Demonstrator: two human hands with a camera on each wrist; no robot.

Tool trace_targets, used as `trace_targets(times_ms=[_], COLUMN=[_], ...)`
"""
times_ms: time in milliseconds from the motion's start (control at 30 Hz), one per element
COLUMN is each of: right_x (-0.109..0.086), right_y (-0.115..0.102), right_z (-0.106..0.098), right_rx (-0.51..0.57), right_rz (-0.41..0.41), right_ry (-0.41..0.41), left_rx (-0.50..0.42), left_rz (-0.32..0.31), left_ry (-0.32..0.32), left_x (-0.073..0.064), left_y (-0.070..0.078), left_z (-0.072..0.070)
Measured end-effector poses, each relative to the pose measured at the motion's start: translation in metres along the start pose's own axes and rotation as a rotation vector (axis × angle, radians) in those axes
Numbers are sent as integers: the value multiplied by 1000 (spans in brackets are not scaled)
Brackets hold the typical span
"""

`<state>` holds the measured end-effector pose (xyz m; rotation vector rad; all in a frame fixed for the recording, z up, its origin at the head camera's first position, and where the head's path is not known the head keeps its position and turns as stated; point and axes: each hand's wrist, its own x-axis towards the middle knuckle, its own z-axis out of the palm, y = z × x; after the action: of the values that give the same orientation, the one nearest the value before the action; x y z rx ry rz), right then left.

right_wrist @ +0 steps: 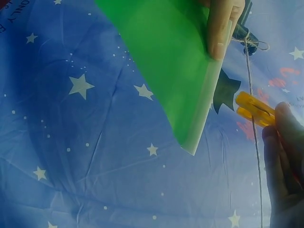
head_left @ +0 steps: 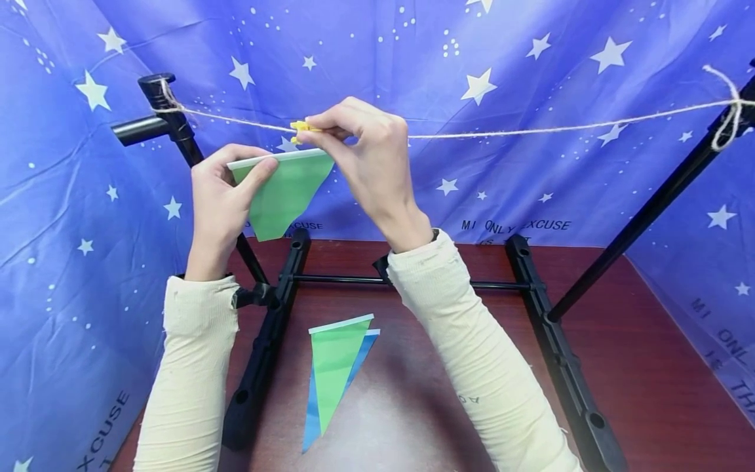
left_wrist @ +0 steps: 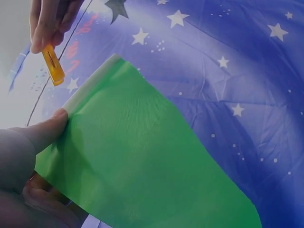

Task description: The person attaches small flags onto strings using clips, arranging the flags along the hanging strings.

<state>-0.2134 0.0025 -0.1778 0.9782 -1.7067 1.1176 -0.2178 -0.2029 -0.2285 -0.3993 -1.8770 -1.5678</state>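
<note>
I counted three pennants, two green and one blue, along with one yellow clip, one cord and two upright black posts. The first green pennant (head_left: 286,190) was up in the air, just below and in front of the cord (head_left: 531,130), its white-edged top near the clip. It was bright, plain green, faintly creased, with a straight white band along the top and sides narrowing downward; in the head view its lower end looked blunt. My left grip (head_left: 213,200) was clamped on that band, thumb across the front. My right grip (head_left: 374,154) was pinched on the yellow clip (right_wrist: 255,110), which lay across the cord; I could not tell whether it bit on it. The second green pennant (head_left: 339,360) lay on the bench (head_left: 413,419), partly covering the blue pennant (head_left: 310,416).
</note>
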Motion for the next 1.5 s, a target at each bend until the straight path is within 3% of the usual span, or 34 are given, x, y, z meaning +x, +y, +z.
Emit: trace_targets(times_ms=[400, 867, 1500], right_x=[-1, -2, -2], right_y=[-1, -2, -2], right_z=[2, 5, 5], right_rx=[-6, -10, -31], right_rz=[34, 63, 73], right_ry=[-59, -107, -133], left_rx=[-23, -110, -153], left_rz=[16, 15, 59], left_ry=[11, 0, -17], left_x=[3, 6, 7], left_y=[3, 8, 12], left_z=[0, 1, 4])
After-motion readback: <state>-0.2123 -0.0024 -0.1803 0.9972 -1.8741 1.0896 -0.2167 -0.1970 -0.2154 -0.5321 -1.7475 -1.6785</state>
